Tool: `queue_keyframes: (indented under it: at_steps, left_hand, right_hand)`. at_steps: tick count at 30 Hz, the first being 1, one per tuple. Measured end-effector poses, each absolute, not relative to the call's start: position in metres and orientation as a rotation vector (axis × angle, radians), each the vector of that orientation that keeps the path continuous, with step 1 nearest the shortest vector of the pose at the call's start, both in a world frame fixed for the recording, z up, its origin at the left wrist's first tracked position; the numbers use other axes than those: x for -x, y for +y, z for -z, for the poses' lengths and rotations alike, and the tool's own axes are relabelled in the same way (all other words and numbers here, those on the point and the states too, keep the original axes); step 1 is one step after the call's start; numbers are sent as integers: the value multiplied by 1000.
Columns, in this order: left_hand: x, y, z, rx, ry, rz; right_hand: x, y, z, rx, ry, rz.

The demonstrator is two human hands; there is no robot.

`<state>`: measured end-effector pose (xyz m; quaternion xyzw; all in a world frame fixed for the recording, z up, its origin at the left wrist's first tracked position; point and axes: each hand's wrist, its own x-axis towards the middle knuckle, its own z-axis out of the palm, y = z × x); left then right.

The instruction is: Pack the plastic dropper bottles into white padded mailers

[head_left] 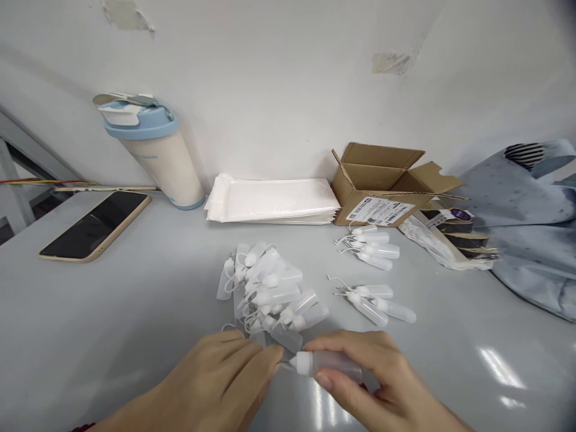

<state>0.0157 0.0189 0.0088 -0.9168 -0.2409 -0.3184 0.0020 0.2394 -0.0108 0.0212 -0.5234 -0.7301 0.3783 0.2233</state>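
Observation:
In my right hand (373, 372), a small translucent squeeze bottle (337, 366) with a white collar and thin needle tip lies sideways, its tip toward the left. My left hand (225, 372) is closed in a pinch at the end of that tip; its fingers hide whatever is between them. Just beyond my hands lies a pile of similar bottles (274, 288), with thin white cap straps among them. To the right, several more bottles (373, 249) form one small group, and three bottles (369, 306) lie closer to me.
An open cardboard box (373, 198) stands at the back right, beside a stack of white padded envelopes (279, 201). A tumbler (157, 162) leans against the wall; a phone (96, 228) lies at left. Grey-blue cloth (535, 234) and a plastic-wrapped pack (454, 240) are at right.

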Motion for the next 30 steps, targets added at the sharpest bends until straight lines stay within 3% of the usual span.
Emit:
queue_keyframes:
  at_steps: [9,18,30]
  left_hand:
    - [-15,12,-4,2939,-751,996]
    - [-10,10,5,3024,-1054,1280]
    - [-14,9,6,3141,-1076,1270]
  right_hand:
    - [-236,-10,-19,1358,-1958,-1144]
    - [-240,-7,-17,1348,-1905,-1163]
    - [-236,-5,-13,1395,-1913,-1262]
